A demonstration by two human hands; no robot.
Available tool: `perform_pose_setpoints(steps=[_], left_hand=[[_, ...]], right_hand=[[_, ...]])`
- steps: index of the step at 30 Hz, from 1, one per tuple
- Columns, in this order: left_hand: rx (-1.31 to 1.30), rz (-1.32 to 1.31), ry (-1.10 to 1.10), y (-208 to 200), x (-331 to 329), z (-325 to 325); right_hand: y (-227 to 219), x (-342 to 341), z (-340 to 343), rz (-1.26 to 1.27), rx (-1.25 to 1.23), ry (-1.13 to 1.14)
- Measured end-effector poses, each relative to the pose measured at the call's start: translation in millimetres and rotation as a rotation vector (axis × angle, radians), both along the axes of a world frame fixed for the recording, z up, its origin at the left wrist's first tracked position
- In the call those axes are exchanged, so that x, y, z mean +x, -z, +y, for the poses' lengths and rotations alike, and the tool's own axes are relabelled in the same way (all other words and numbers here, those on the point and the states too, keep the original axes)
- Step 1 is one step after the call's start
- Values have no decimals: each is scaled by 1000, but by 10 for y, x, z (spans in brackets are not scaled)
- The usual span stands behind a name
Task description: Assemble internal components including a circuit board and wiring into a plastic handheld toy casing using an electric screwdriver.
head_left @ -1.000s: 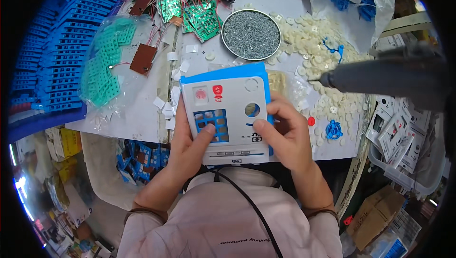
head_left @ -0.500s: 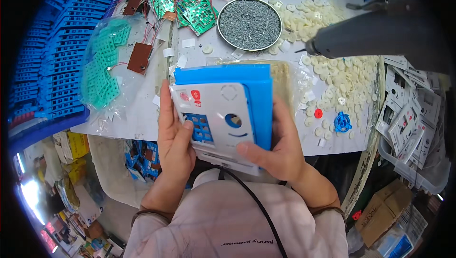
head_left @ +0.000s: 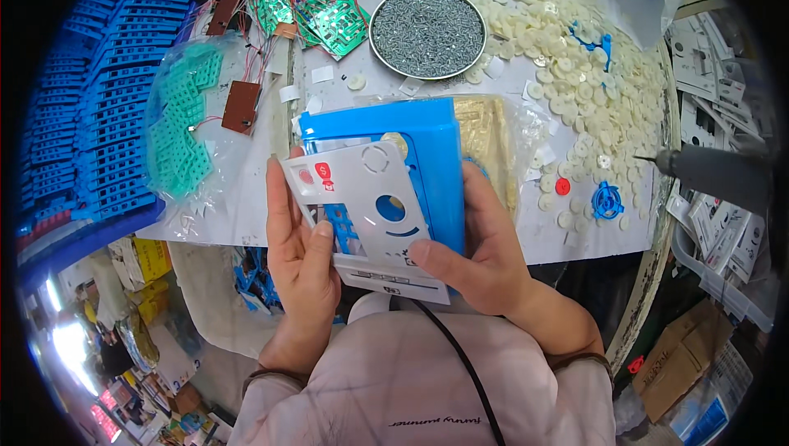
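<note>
In front of my torso I hold a white printed faceplate (head_left: 362, 179) over a blue plastic housing (head_left: 440, 138). The faceplate has a round hole and a grid-like opening, and sits at an angle to the housing with a gap along the upper edge. My left hand (head_left: 306, 269) is closed on the faceplate's left side, thumb on its face, fingers behind. My right hand (head_left: 485, 261) grips the housing's right side, its thumb pressing the faceplate's lower right. Part of a pale disc (head_left: 394, 147) shows between the two pieces.
A round tray of small screws (head_left: 427, 72) stands beyond my hands. Loose cream discs (head_left: 575, 101) cover the right side, beneath a hanging electric screwdriver (head_left: 715, 175). Green circuit boards (head_left: 337, 23), bagged green keypads (head_left: 177, 134) and stacked blue housings (head_left: 107, 117) lie left.
The faceplate has tilted away from the housing, widening the gap between them. In view, the screwdriver has shifted right and down, uncovering more discs and a blue part.
</note>
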State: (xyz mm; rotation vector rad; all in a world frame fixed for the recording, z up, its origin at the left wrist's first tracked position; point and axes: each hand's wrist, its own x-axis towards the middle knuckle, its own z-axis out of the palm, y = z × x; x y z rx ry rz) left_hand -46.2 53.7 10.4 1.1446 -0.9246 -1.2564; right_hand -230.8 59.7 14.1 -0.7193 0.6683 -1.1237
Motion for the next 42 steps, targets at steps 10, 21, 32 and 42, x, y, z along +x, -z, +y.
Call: perform_pose_setpoints(steps=[10,21,32,42], left_hand=[[126,26,110,-275,101,92],[99,76,143,-200,137,57],[-94,-191,37,-36,264,48],[-98,-162,43,-53,324,-31]], right_hand=[[-45,-26,-13,5,106,-51],[22,-46,-38,-150,204,-102],[103,-85,-135,-50,210,-232],[130,-163,-33,-194,200,-305]])
